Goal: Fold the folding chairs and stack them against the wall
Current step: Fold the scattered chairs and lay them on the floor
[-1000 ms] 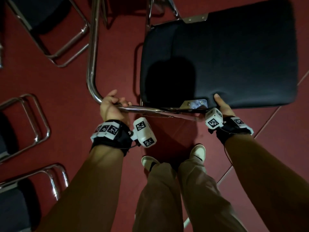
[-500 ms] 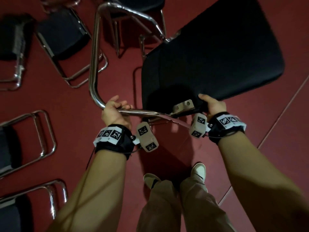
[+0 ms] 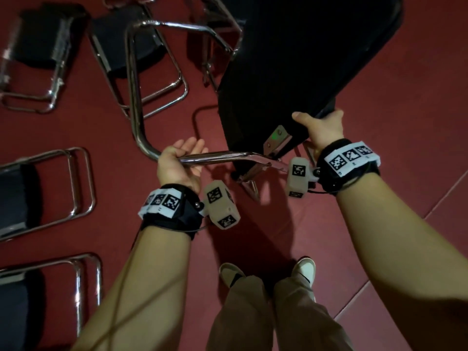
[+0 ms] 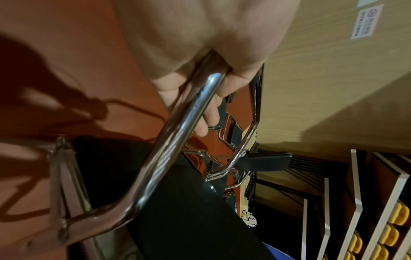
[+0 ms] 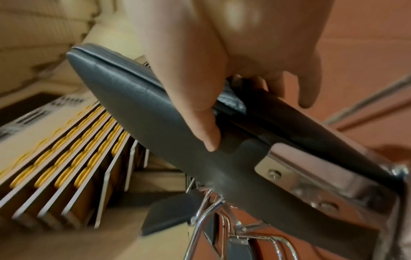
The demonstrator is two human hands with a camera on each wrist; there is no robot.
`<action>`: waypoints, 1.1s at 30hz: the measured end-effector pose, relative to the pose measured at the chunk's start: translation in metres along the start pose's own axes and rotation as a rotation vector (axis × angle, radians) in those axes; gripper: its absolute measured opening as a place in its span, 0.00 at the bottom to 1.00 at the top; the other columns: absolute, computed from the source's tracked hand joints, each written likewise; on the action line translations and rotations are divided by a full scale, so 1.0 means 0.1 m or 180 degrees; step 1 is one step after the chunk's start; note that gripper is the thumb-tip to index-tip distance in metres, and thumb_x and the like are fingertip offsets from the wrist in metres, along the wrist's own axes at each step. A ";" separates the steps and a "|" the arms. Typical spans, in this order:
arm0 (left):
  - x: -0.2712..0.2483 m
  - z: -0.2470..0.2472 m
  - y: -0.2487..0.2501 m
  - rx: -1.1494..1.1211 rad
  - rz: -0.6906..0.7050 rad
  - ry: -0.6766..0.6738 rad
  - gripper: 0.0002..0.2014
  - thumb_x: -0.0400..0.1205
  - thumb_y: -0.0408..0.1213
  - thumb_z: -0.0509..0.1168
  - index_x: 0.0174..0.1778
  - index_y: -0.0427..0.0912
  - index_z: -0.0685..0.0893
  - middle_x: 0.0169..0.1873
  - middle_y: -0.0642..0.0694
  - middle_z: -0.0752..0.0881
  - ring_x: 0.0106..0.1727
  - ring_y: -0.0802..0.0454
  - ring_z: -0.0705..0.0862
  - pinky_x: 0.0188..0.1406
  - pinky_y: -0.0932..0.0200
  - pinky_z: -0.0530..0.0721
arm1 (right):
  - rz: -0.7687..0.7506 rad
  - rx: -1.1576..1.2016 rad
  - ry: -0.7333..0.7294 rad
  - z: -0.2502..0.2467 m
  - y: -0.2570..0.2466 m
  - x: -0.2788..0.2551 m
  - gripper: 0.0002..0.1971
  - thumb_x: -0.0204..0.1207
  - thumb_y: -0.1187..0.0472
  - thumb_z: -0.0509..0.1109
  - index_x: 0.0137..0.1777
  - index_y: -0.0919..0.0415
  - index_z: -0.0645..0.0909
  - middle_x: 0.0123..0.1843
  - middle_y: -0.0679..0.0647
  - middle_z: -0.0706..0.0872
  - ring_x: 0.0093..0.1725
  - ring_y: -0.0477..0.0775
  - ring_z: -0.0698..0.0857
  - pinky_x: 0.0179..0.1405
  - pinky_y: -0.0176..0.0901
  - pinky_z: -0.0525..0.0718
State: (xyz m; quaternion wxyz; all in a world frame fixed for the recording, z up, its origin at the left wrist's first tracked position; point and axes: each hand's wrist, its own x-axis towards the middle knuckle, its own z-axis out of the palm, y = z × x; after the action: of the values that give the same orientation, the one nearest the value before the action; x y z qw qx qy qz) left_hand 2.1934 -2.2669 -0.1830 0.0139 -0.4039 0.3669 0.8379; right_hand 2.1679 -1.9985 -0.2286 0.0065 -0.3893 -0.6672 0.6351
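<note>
I hold a folding chair with a black padded seat (image 3: 291,59) and a chrome tube frame (image 3: 134,84). The seat stands tilted steeply up, close to the frame. My left hand (image 3: 177,160) holds the frame's near crossbar (image 4: 177,132) in the crook of the thumb, with its fingers (image 3: 192,145) loosened and stretched past the tube. My right hand (image 3: 319,127) grips the seat's near corner beside the metal bracket (image 3: 276,138). In the right wrist view the thumb (image 5: 200,123) presses on the grey pad (image 5: 133,98), with the fingers on the other face.
Several open folding chairs (image 3: 141,51) (image 3: 50,193) stand on the red floor (image 3: 405,122) at the left and back. My feet (image 3: 230,272) are just below the chair. A wood-panelled wall (image 4: 322,88) and racks of yellow items (image 4: 395,216) lie beyond.
The seat has swung from nearly flat to steeply upright as my right hand lifted its edge. My left fingers have loosened on the crossbar. More chairs have come into view at the top left.
</note>
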 end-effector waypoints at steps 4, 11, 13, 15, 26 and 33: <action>0.03 -0.08 0.09 -0.0114 -0.0015 0.0001 0.14 0.82 0.25 0.50 0.58 0.33 0.77 0.52 0.36 0.89 0.56 0.34 0.90 0.60 0.41 0.87 | -0.0296 -0.0256 -0.0060 0.17 -0.05 0.03 0.39 0.67 0.55 0.83 0.70 0.61 0.63 0.62 0.53 0.80 0.61 0.54 0.84 0.64 0.53 0.86; 0.09 -0.04 0.31 -0.0084 -0.0064 -0.0033 0.15 0.82 0.25 0.48 0.58 0.34 0.77 0.53 0.37 0.88 0.55 0.36 0.89 0.55 0.41 0.88 | -0.0419 -0.0589 -0.0076 0.46 -0.23 0.00 0.44 0.61 0.47 0.82 0.70 0.62 0.62 0.68 0.58 0.79 0.64 0.57 0.83 0.64 0.53 0.86; 0.10 -0.01 0.33 -0.0087 -0.0071 -0.0065 0.17 0.82 0.24 0.48 0.63 0.34 0.76 0.53 0.38 0.88 0.57 0.36 0.88 0.58 0.40 0.87 | -0.0432 -0.0617 -0.0085 0.48 -0.23 -0.01 0.48 0.54 0.42 0.80 0.70 0.61 0.62 0.68 0.58 0.79 0.64 0.58 0.83 0.63 0.54 0.86; 0.11 0.02 0.36 -0.0062 -0.0033 -0.0105 0.19 0.83 0.24 0.48 0.67 0.35 0.74 0.54 0.38 0.88 0.59 0.36 0.88 0.62 0.39 0.86 | -0.0460 -0.0719 -0.0102 0.51 -0.22 -0.01 0.49 0.53 0.41 0.80 0.70 0.61 0.62 0.68 0.59 0.79 0.64 0.59 0.83 0.64 0.54 0.86; 0.02 0.14 0.47 0.0111 0.0099 -0.0034 0.16 0.81 0.24 0.49 0.58 0.33 0.78 0.52 0.38 0.90 0.56 0.36 0.89 0.61 0.39 0.87 | -0.0687 -0.1217 -0.0143 0.62 -0.32 -0.10 0.45 0.64 0.46 0.83 0.71 0.61 0.59 0.73 0.58 0.74 0.70 0.59 0.79 0.68 0.54 0.83; -0.02 0.17 0.51 0.0144 0.0141 -0.0005 0.15 0.81 0.24 0.50 0.57 0.32 0.80 0.50 0.37 0.91 0.55 0.36 0.90 0.63 0.37 0.86 | -0.0855 -0.1383 -0.0467 0.66 -0.42 -0.24 0.45 0.59 0.42 0.84 0.68 0.57 0.61 0.71 0.56 0.75 0.67 0.58 0.81 0.66 0.56 0.84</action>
State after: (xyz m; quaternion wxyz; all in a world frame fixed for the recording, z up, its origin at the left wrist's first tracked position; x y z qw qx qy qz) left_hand 2.1675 -2.2929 -0.1444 0.0047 -0.3947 0.3946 0.8298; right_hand 2.1295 -2.0624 -0.1938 -0.0414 -0.2425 -0.8322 0.4969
